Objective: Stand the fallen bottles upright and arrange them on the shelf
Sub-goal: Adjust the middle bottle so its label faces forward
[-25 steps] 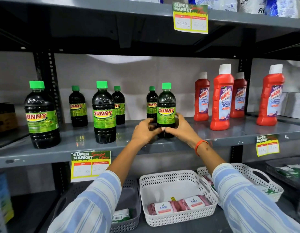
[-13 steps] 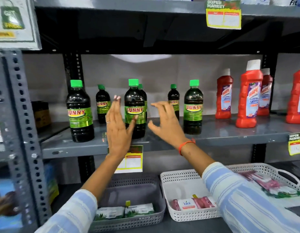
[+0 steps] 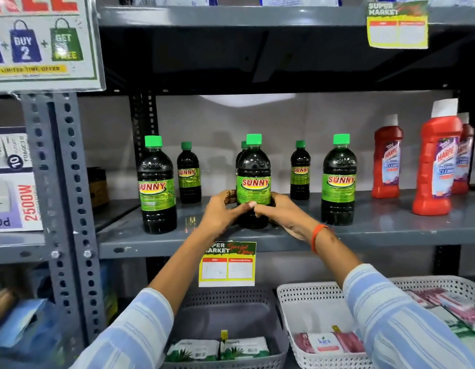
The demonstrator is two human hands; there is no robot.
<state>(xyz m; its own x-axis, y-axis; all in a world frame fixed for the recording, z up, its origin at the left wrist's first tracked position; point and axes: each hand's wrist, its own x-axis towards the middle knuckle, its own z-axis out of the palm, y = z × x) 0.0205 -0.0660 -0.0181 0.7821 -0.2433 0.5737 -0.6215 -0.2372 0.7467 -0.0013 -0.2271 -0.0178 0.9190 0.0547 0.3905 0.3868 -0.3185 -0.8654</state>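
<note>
On the grey shelf stand several dark Sunny bottles with green caps, all upright. My left hand and my right hand wrap around the lower part of the middle front bottle, fingertips meeting in front of it. Another front bottle stands to the left and one to the right. Smaller-looking bottles stand in the back row; one more is mostly hidden behind the held bottle.
Red Harpic bottles stand at the shelf's right end. A price tag hangs from the shelf edge. Below sit a grey basket and a white basket with packets. A perforated steel post rises at left.
Both hands left the right front bottle, moved left with fingers spread, and have now closed around the middle front bottle. The view has shifted left.
</note>
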